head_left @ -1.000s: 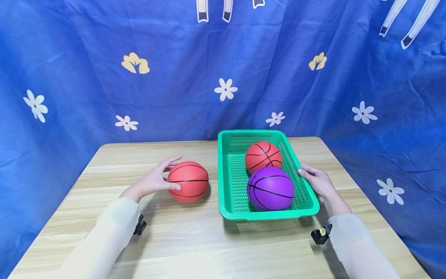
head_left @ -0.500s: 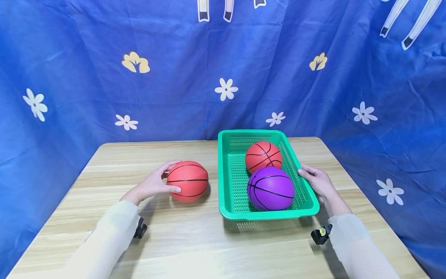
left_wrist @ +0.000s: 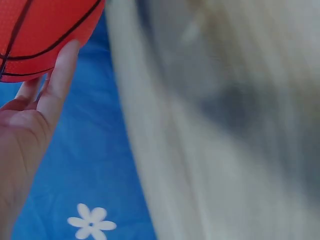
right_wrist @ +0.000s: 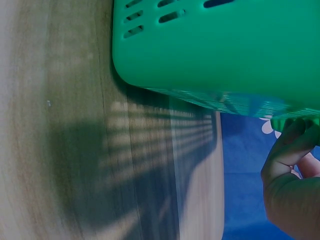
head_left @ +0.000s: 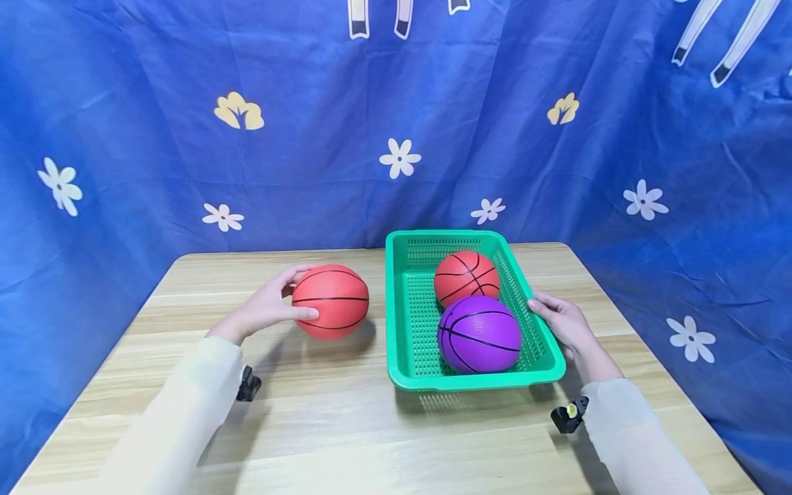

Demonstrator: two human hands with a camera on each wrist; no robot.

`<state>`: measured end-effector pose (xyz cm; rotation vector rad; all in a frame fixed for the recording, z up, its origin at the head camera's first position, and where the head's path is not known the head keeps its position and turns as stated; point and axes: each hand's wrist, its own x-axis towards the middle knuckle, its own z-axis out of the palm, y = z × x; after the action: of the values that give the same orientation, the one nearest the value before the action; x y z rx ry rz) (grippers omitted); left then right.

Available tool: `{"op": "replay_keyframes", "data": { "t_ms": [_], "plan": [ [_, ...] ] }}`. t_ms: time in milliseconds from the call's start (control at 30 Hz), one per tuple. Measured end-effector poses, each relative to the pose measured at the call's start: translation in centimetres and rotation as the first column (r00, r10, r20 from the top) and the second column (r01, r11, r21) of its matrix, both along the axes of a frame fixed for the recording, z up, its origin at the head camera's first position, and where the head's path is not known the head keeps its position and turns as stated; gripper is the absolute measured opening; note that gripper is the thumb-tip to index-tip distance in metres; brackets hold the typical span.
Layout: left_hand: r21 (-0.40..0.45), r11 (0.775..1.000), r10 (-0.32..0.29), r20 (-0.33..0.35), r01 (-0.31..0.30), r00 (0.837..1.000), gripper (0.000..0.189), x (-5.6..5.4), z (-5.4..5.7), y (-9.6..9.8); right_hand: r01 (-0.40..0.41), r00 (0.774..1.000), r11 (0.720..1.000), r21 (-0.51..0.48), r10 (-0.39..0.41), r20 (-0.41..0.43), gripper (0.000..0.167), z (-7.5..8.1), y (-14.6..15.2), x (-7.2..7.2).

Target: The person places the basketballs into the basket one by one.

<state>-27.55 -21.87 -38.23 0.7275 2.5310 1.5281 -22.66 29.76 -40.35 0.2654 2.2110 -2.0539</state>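
My left hand [head_left: 269, 306] grips a red toy basketball [head_left: 331, 302] with black lines, thumb on its near side and fingers round the back. The ball hangs above the table, its shadow beneath it. In the left wrist view the thumb presses the red ball [left_wrist: 45, 35]. My right hand [head_left: 566, 326] pinches the right rim of a green perforated plastic basket [head_left: 399, 330], thumb over the edge and fingers below. In the right wrist view that hand [right_wrist: 295, 175] is partly cut off beside the basket wall [right_wrist: 215, 55]. Inside the basket lie a purple basketball [head_left: 479, 337] and another red basketball [head_left: 467, 278], touching.
A light wood-grain table [head_left: 328, 426] carries the basket right of centre. Blue cloth [head_left: 309, 179] with white flowers hangs behind the table and along both sides. A black wrist camera [head_left: 249, 385] sits under the left sleeve, another camera [head_left: 569, 416] under the right.
My left hand has closed on the red ball and raised it off the table, moving it slightly up and left in the head view. The right hand and basket have stayed put.
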Motion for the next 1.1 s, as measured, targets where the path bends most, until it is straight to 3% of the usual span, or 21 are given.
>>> {"op": "replay_keyframes", "data": {
  "t_ms": [333,567,833,1100],
  "plan": [
    [0.079,0.993,-0.085,-0.010,0.085,0.996,0.071,-1.6,4.7,2.9,0.007,1.000,1.000,0.007,-0.007,0.003,0.062,-0.2,0.2,-0.1],
    [0.054,0.989,-0.142,0.011,0.141,0.990,0.071,-2.4,6.9,6.5,0.003,1.000,1.000,0.013,-0.003,-0.004,0.063,-0.3,0.3,-0.1],
    [-0.021,0.982,-0.187,0.063,0.188,0.980,0.072,-2.7,7.8,10.6,0.007,1.000,1.000,0.020,-0.007,-0.002,0.065,-0.3,0.2,-0.3],
    [-0.024,0.973,-0.225,0.141,0.230,0.964,0.069,-3.1,7.4,13.3,0.004,1.000,1.000,0.018,-0.004,-0.003,0.064,-0.3,0.1,-0.4]
  ]
}}
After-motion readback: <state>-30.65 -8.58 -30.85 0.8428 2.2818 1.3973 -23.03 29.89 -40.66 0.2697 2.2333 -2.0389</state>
